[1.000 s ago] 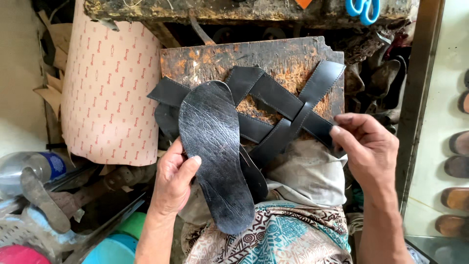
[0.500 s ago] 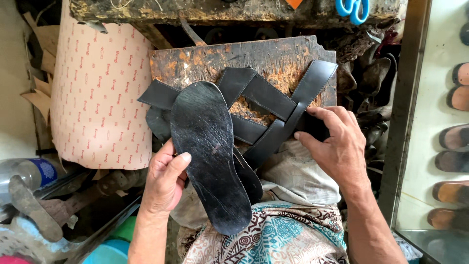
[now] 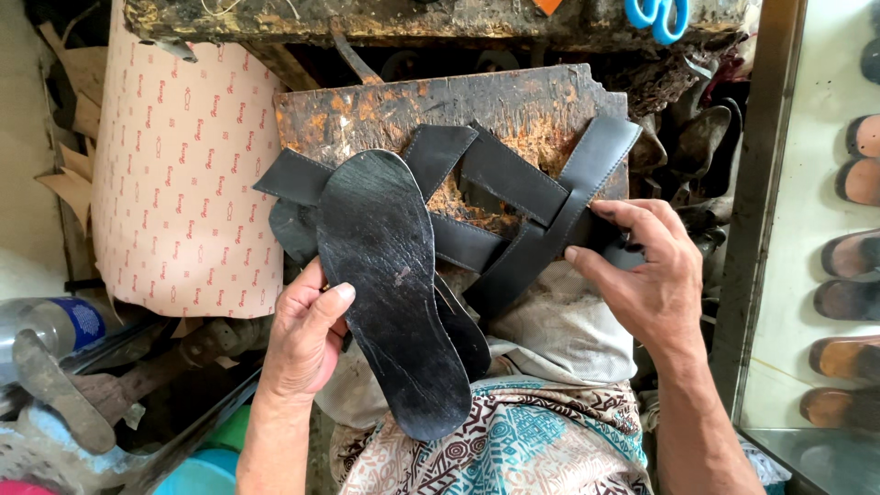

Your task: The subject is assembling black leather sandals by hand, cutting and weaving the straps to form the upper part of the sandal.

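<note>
On a worn, rust-stained wooden board point(image 3: 513, 105) propped over the lap, a flat black leather sandal sole point(image 3: 390, 284) is laid lengthwise, its toe end toward the board and its heel end over the patterned cloth point(image 3: 513, 440) below. Black leather straps point(image 3: 513, 197) are crossed beneath and beside the sole, fanned out over the board, apparently so that their ends can be lined up against the sole's edge.

The sole is steadied by the left hand point(image 3: 307, 335), which is set against its left edge near the waist: the thumb is pressed flat on the upper face while the fingers are curled underneath, so the hand is closed on the sole. The wrist is held low and the forearm rises straight up from the bottom of the view.

The right hand point(image 3: 646, 275) is brought in from the right, palm down, with the fingers bent over the place where two straps cross. The strap is pinched between thumb and fingertips, so this hand is clamped on the straps, seemingly to keep them taut and flat.

A roll of pale pink printed sheet material point(image 3: 183, 174) is stood to the left, and blue-handled scissors point(image 3: 655, 16) are seen at the top edge.
</note>
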